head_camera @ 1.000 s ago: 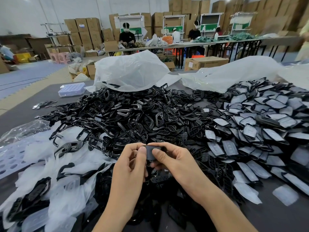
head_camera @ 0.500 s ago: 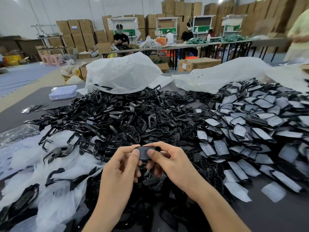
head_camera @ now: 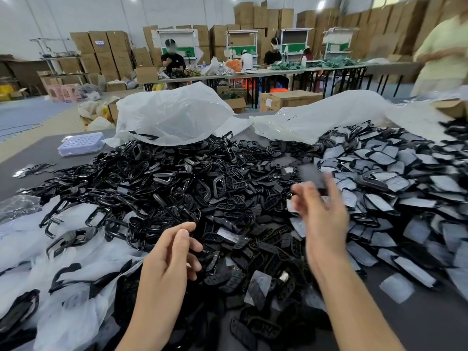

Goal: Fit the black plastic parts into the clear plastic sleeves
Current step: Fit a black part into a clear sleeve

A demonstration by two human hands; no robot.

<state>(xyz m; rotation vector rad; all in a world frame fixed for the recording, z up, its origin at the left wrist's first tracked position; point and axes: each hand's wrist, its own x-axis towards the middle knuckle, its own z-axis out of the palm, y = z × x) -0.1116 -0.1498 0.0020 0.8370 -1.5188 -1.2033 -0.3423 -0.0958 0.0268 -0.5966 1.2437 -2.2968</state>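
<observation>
A big heap of loose black plastic parts (head_camera: 192, 188) covers the middle of the dark table. To the right lies a pile of black parts in clear sleeves (head_camera: 395, 178). My left hand (head_camera: 174, 252) hovers over the near edge of the black heap with its fingers loosely apart and nothing in them. My right hand (head_camera: 323, 214) is raised and blurred, fingers spread, near the left edge of the sleeved pile. A blurred dark sleeved part (head_camera: 310, 174) is in the air just beyond its fingertips, apart from the hand.
Empty clear sleeves (head_camera: 63, 252) lie in a pale heap at the left. Two large white plastic bags (head_camera: 172, 115) sit at the table's far side, with a small clear tray (head_camera: 81, 143) at the far left. People work at long tables behind; one person stands at the far right.
Both hands held one dark part together before. Now they have separated: the right hand swung up and right and let the part go; the left hand stays low, empty.
</observation>
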